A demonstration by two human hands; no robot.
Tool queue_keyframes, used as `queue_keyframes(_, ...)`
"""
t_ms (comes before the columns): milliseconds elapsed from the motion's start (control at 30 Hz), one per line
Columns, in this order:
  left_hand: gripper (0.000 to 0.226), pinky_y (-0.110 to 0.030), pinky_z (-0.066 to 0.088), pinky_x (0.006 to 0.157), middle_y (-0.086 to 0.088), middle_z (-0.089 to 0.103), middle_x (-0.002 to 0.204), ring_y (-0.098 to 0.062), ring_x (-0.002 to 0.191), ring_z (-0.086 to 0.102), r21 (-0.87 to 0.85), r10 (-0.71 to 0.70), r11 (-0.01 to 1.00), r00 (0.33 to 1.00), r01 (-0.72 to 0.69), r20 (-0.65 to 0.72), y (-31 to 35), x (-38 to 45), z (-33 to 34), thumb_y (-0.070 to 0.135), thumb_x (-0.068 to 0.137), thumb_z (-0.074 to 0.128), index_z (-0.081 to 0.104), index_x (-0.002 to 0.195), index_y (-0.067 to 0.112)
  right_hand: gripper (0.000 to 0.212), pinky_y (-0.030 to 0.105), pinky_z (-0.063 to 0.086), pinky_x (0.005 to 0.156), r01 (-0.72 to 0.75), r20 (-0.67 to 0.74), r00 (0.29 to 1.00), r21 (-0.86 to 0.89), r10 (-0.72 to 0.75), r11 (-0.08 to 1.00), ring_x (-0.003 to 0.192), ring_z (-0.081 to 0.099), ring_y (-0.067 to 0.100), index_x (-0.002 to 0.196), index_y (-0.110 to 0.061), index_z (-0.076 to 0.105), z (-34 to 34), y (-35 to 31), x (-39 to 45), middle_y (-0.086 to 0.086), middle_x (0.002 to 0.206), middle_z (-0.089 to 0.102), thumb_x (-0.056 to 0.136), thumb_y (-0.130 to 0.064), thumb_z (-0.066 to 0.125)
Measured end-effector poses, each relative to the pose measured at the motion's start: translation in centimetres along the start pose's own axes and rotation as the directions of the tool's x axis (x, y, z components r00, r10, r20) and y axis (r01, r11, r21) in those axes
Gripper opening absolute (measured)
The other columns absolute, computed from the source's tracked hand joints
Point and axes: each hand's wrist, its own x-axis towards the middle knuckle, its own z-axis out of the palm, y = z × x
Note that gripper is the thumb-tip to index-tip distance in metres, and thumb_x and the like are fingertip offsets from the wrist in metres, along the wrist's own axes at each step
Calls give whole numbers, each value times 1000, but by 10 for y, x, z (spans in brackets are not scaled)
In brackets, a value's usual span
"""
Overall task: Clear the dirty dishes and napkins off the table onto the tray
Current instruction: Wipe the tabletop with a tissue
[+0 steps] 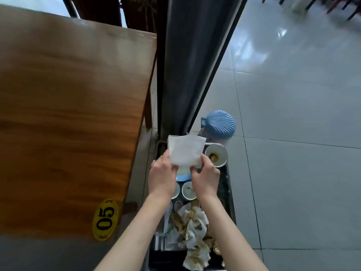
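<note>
Lying nearest on the tray is a heap of soiled napkins, with small bowls just beyond. Above them the left hand and right hand each pinch a lower corner of a clean white napkin, fingers curled, holding it spread over the tray's far end beside a stained bowl. To the left runs the wooden table

The desk lies left; the tray sits right of it, below its edge. On the tray, a cup stands at the far right corner, a bowl near the middle, and crumpled napkins at the near end. A napkin is held above the tray's far end, left hand and right hand side by side at its near edge.
</note>
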Motion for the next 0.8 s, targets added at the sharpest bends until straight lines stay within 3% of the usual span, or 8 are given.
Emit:
queue_keyframes(167, 50, -32, 45, 83, -10, 61, 117, -25, 105, 53, -4, -64, 998, 997, 64, 47, -31, 33, 60, 14, 88, 60, 45, 136, 15, 30, 29, 48, 79, -33, 69, 997, -34, 35, 999, 90, 64, 23, 110, -13, 62, 41, 54, 30, 5, 99, 70, 81, -7, 63)
queue_keyframes(367, 43, -29, 39, 68, -11, 66, 107, -28, 98, 58, 118, -127, 986, 990, 119, 61, -74, 61, 108, 16, 83, 66, 53, 125, 16, 17, 28, 46, 72, -70, 139, 987, -104, 85, 992, 84, 62, 24, 97, -12, 59, 91, 96, 65, 7, 91, 67, 82, -4, 59)
queue_keyframes(567, 45, -36, 47, 73, -13, 66, 107, -31, 98, 60, 141, -153, 980, 984, 140, 89, -90, 72, 134, 15, 81, 67, 53, 124, 17, 13, 36, 50, 74, -117, 164, 976, -155, 143, 981, 86, 61, 31, 90, -10, 57, 111, 117, 76, 12, 90, 66, 79, -3, 55)
queue_keyframes(800, 43, -37, 47, 78, -9, 66, 112, -29, 101, 59, 151, -179, 976, 976, 160, 124, -96, 80, 141, 12, 82, 63, 51, 122, 18, 16, 34, 48, 75, -179, 189, 960, -157, 207, 971, 89, 60, 31, 93, -9, 56, 119, 121, 84, 13, 95, 65, 79, -1, 52)
